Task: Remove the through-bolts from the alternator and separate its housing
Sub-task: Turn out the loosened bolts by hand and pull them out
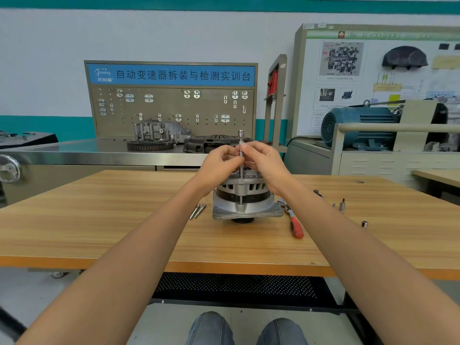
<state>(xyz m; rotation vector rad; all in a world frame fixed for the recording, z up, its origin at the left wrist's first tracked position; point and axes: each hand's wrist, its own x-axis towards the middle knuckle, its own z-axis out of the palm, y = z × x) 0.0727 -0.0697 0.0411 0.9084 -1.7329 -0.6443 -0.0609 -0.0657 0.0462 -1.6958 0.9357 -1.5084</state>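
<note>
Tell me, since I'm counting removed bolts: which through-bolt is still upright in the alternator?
The through-bolt both hands pinch above the alternator; the two loose bolts lie flat on the table, left.

The two hands are hiding the top of the alternator (245,195), so the bolt head under the thin tool (240,150) is not showing. The left hand (219,163) and right hand (265,161) are covering the tool's middle. At 3 o'clock, the small bits (342,206) are looking too tiny to tell. The bottom edge is cutting off the knees (246,329).
</note>
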